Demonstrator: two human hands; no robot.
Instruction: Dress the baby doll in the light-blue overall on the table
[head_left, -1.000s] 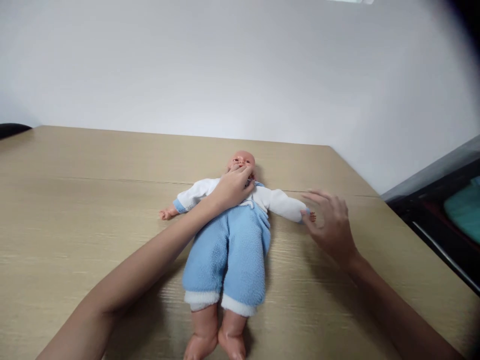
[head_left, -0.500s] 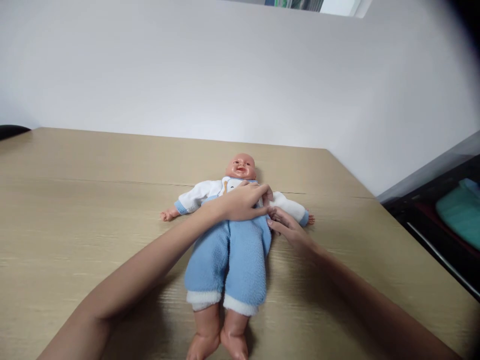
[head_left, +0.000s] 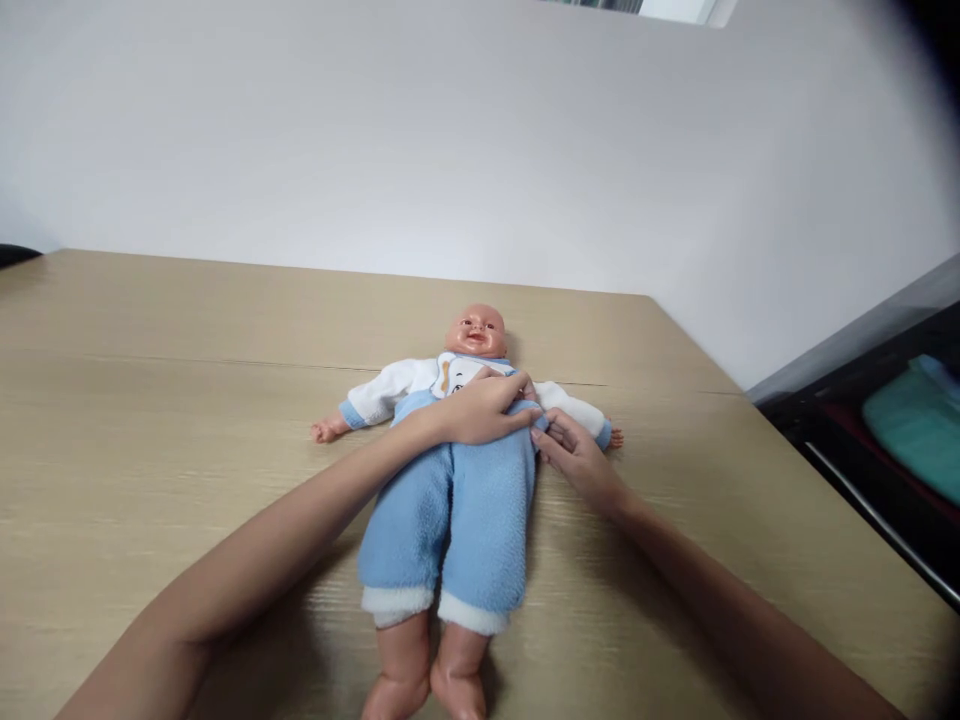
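Observation:
A bald baby doll lies on its back, head away from me, arms spread. It wears a white fleece top with blue cuffs and blue fleece pants with white hems. Across its waist reaches my left hand, fingers curled at the upper edge of the pants and thumb lying over the fabric. At the right side of the waist, my right hand pinches the pants between thumb and fingers. Both hands nearly meet there. My left hand covers part of the printed face on the top's chest.
The doll rests on a wooden table with a seam running across it. Behind stands a pale wall with an opening at the top. On the right, a teal item lies on something dark beside the table. A dark rounded object shows at far left.
My right fingers have closed on the side of the pants, and the waist fabric there is drawn up toward my left thumb. My left hand stays across the waist. The view has shifted slightly.

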